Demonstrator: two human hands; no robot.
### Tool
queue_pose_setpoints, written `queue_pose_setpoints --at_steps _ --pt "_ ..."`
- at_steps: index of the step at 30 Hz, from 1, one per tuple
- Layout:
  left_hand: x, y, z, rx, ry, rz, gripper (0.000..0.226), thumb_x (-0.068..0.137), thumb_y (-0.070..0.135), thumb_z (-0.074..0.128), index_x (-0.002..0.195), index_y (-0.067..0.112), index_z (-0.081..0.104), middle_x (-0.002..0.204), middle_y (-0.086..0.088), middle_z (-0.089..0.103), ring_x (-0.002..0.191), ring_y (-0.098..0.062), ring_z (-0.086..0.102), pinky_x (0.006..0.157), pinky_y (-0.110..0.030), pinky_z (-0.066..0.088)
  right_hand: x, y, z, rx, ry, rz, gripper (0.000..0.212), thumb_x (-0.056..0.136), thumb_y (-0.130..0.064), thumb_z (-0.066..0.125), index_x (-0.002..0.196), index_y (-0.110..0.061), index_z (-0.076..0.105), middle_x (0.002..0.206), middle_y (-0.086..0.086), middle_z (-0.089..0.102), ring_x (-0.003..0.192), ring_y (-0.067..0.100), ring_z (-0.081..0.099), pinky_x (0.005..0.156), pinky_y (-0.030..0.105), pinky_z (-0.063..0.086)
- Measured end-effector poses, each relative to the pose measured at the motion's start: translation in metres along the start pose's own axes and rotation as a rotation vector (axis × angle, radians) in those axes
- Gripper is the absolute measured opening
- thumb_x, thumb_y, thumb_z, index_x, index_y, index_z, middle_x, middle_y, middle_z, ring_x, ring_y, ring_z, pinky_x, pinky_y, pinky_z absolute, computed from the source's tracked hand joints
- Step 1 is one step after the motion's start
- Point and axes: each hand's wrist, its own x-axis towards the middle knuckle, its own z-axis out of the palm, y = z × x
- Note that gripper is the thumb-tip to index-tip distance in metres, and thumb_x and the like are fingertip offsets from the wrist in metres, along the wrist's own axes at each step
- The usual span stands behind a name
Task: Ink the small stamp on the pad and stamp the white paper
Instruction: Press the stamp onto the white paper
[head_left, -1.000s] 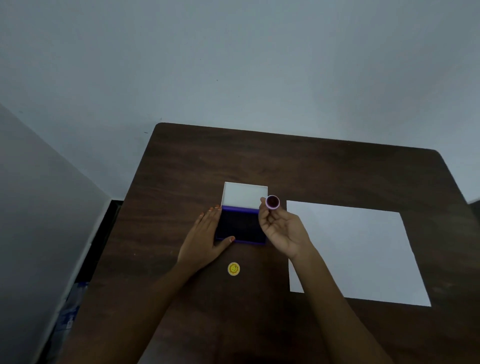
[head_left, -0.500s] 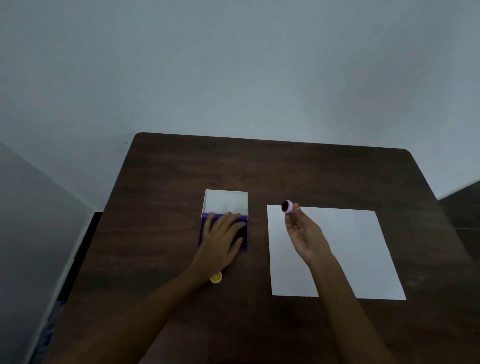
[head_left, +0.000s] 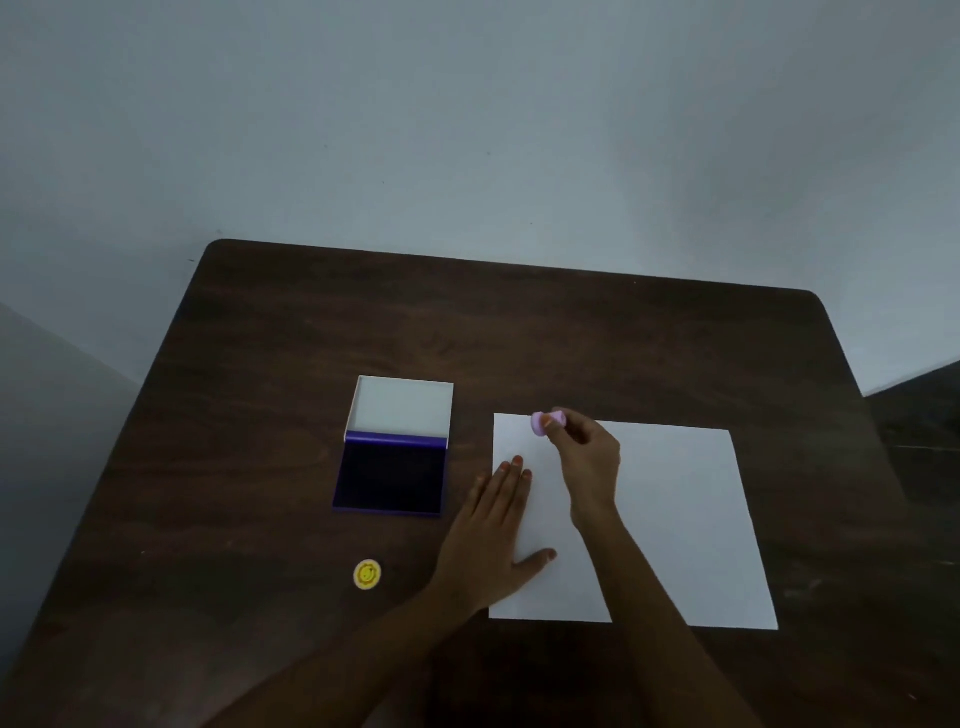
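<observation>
A small pink stamp (head_left: 544, 422) is pinched in the fingertips of my right hand (head_left: 586, 460), tilted over the far left corner of the white paper (head_left: 675, 519). Whether the stamp touches the sheet I cannot tell. My left hand (head_left: 493, 540) lies flat, fingers apart, across the paper's left edge. The purple ink pad (head_left: 390, 475) sits open to the left of the paper, its white lid (head_left: 400, 408) folded back, with no hand on it.
A round yellow smiley cap or sticker (head_left: 368, 574) lies on the dark wooden table (head_left: 519, 332) in front of the ink pad. A pale wall stands behind the table's far edge.
My left hand left the ink pad and moved right onto the paper's left edge. My right hand turned the stamp over and lowered it toward the paper's far left corner.
</observation>
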Motion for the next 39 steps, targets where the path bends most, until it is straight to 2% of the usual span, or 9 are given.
queue_pose_setpoints --at_steps 4,7,10,14,21,24,27,36,39 --pt "0.0 0.001 -0.004 0.023 0.035 0.017 0.087 0.081 0.07 0.032 0.14 0.017 -0.005 0.147 0.0 -0.008 0.136 -0.022 -0.01 0.106 -0.048 -0.013 0.004 0.004 0.011 -0.139 -0.05 -0.109 0.017 0.077 -0.018 0.069 0.09 -0.008 0.066 0.09 0.006 0.068 0.073 0.008 0.057 0.065 0.006 0.04" --pt "0.0 0.0 -0.003 0.073 0.056 0.02 0.088 0.08 0.068 0.037 0.141 0.009 0.015 0.148 -0.008 0.015 0.135 -0.024 0.012 0.106 -0.05 0.008 0.006 0.01 0.017 -0.219 -0.063 -0.17 0.019 0.078 -0.015 0.067 0.093 -0.004 0.064 0.097 0.012 0.069 0.077 0.009 0.054 0.064 0.001 0.036" --pt "-0.001 0.002 -0.004 0.039 0.035 0.019 0.086 0.08 0.068 0.038 0.14 0.008 0.022 0.148 -0.009 0.023 0.135 -0.024 0.019 0.107 -0.049 0.01 0.006 0.012 0.021 -0.27 -0.084 -0.206 0.02 0.081 -0.016 0.065 0.095 -0.002 0.063 0.101 0.014 0.068 0.081 0.011 0.054 0.068 0.005 0.036" --pt "-0.003 0.003 -0.004 0.11 0.056 0.028 0.082 0.077 0.068 0.042 0.132 0.006 0.04 0.137 -0.01 0.048 0.126 -0.024 0.042 0.101 -0.043 0.029 0.005 0.013 0.026 -0.3 -0.099 -0.24 0.019 0.083 -0.016 0.063 0.094 -0.001 0.063 0.099 0.016 0.068 0.081 0.012 0.054 0.075 0.02 0.043" --pt "-0.001 0.001 -0.004 -0.017 0.03 0.027 0.085 0.08 0.069 0.028 0.14 0.009 0.022 0.149 -0.01 0.024 0.138 -0.027 0.017 0.11 -0.045 -0.002 0.002 0.017 0.03 -0.352 -0.128 -0.265 0.019 0.084 -0.016 0.06 0.093 0.001 0.061 0.098 0.018 0.067 0.082 0.015 0.054 0.078 0.022 0.041" --pt "-0.001 -0.001 -0.003 -0.006 0.006 0.024 0.085 0.079 0.07 0.021 0.137 0.008 0.031 0.145 -0.011 0.035 0.135 -0.026 0.027 0.11 -0.046 0.009 0.001 0.016 0.032 -0.372 -0.134 -0.27 0.019 0.084 -0.016 0.06 0.092 0.001 0.06 0.098 0.017 0.067 0.08 0.012 0.05 0.075 0.018 0.039" --pt "-0.002 0.0 -0.002 0.06 0.017 0.046 0.078 0.08 0.067 0.035 0.129 0.007 0.045 0.133 -0.011 0.053 0.124 -0.024 0.046 0.101 -0.044 0.029 0.002 0.016 0.034 -0.379 -0.135 -0.249 0.02 0.085 -0.017 0.058 0.094 0.0 0.06 0.1 0.017 0.066 0.082 0.011 0.05 0.074 0.013 0.037" --pt "-0.002 0.001 -0.005 -0.023 0.021 0.023 0.083 0.081 0.068 0.02 0.137 0.008 0.031 0.144 -0.011 0.035 0.134 -0.025 0.027 0.107 -0.049 0.011 0.006 0.02 0.034 -0.399 -0.184 -0.235 0.02 0.086 -0.015 0.058 0.1 0.0 0.058 0.106 0.014 0.063 0.084 0.009 0.05 0.066 -0.01 0.033" --pt "-0.001 0.001 -0.004 0.066 0.043 0.041 0.08 0.08 0.068 0.029 0.131 0.008 0.043 0.136 -0.009 0.049 0.127 -0.021 0.041 0.104 -0.041 0.025 0.006 0.021 0.034 -0.416 -0.182 -0.237 0.022 0.086 -0.015 0.058 0.103 -0.001 0.057 0.108 0.015 0.062 0.086 0.009 0.048 0.065 -0.007 0.035"
